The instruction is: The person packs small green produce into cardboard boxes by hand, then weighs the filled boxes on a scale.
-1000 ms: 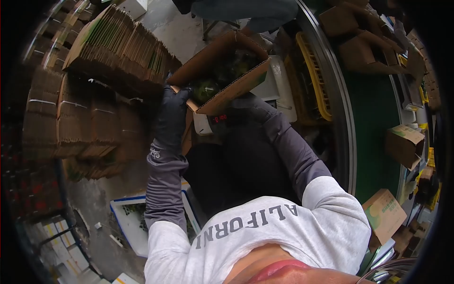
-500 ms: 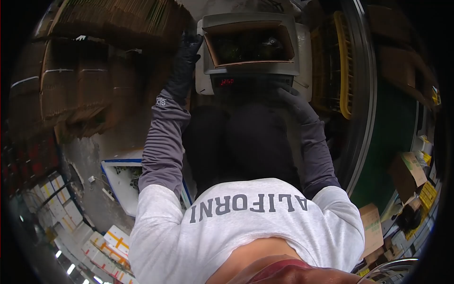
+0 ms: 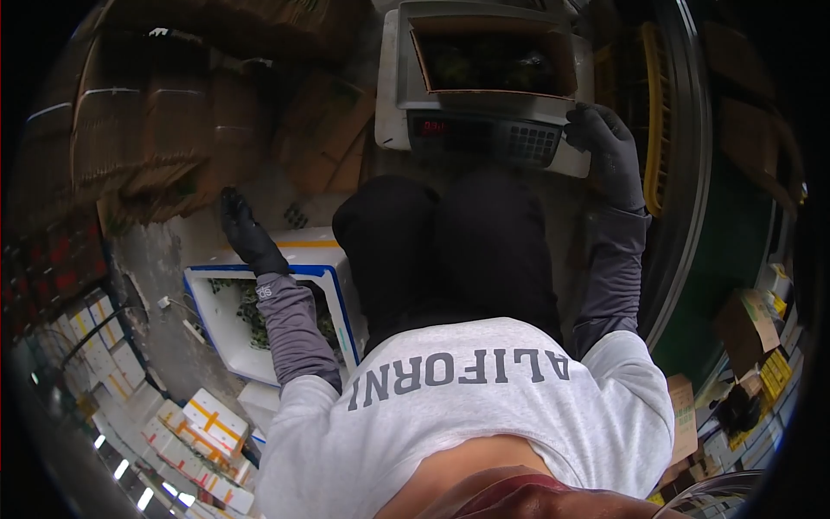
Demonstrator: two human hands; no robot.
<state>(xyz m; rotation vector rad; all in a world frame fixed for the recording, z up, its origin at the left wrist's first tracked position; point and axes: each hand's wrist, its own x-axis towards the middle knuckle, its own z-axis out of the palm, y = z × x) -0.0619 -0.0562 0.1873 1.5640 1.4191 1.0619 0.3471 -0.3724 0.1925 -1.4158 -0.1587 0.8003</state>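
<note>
An open cardboard box (image 3: 494, 92) with dark green produce inside stands on a grey weighing scale (image 3: 484, 138) at the top centre. My right hand (image 3: 608, 151), in a black glove, rests with bent fingers on the scale's right front corner beside the keypad and holds nothing. My left hand (image 3: 245, 230), also gloved, hovers with fingers spread over the far edge of a white foam box with a blue rim (image 3: 206, 322) on the floor at my left. That box holds green produce, partly hidden by my sleeve.
Bundles of flattened cartons (image 3: 147, 112) are stacked at the upper left. A yellow crate (image 3: 653, 112) stands right of the scale, then a green conveyor belt (image 3: 726, 225) with cartons (image 3: 742, 318) along it. White boxes (image 3: 207, 424) lie on the floor at lower left.
The cardboard box was set down on the scale. My left hand let go of it and dropped down left to the foam box. My right hand moved up to the scale's right corner.
</note>
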